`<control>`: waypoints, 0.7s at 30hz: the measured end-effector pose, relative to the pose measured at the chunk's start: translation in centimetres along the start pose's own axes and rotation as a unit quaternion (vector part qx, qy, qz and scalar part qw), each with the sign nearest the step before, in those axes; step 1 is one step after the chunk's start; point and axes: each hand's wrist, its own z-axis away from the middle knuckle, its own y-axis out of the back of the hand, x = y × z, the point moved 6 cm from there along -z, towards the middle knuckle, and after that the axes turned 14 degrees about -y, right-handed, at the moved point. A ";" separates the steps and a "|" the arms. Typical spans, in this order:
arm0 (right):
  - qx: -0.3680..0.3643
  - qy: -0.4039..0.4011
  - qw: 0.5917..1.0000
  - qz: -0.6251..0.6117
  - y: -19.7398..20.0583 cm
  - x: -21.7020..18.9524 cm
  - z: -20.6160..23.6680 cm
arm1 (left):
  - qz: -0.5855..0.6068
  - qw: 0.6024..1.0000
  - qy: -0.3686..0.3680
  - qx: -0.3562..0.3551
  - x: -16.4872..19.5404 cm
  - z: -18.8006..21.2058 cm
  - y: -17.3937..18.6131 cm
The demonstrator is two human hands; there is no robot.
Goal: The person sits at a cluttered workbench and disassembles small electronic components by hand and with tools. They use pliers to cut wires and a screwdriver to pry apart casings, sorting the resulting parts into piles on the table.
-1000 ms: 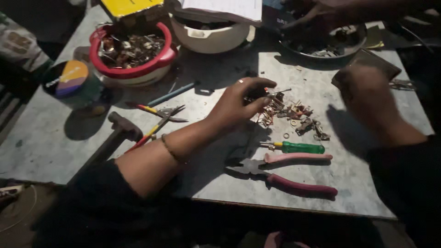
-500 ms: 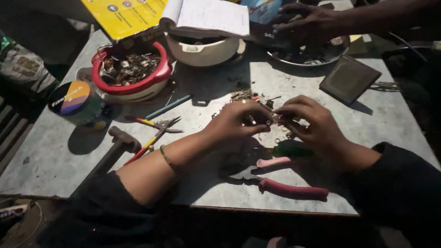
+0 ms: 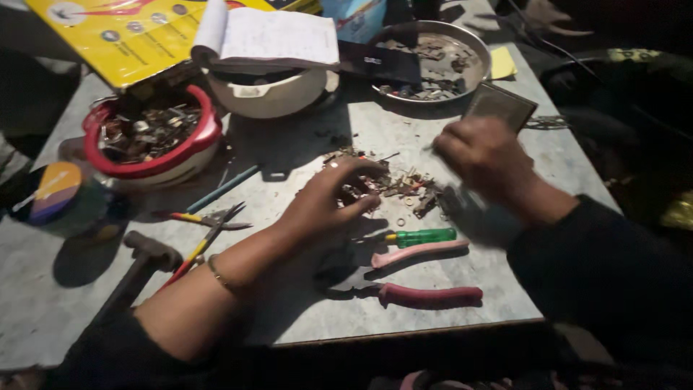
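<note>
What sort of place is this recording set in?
Probably a small repair or scrap-sorting workbench: the left hand picks through a pile of metal bits, with pink-handled pliers, a hammer and a red bowl of parts around it.

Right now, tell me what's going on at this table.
A person is picking through a pile of small metal scraps on a grey table. The left hand has its fingertips in the pile; the right hand hovers beside it, blurred. Pink-handled pliers and a green-handled screwdriver lie just in front.

Bare table behind scrap pile; pliers, screwdriver block front.
</note>
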 end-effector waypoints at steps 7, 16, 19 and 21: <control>0.001 -0.060 0.985 0.163 -1.4 4.9 -0.6 | -0.004 1.000 0.018 -0.018 0.2 0.2 -0.1; -0.229 -0.242 0.802 -0.496 -4.2 -4.3 2.2 | -0.009 1.000 0.006 -0.021 -0.4 0.4 -1.1; -0.266 -0.276 0.728 -0.568 -4.9 -5.5 2.6 | -0.036 0.999 0.001 -0.023 -0.7 0.4 -1.2; -0.283 -0.318 0.675 -0.602 -5.4 -5.6 2.9 | -0.026 0.999 -0.017 -0.019 -0.6 0.4 -1.3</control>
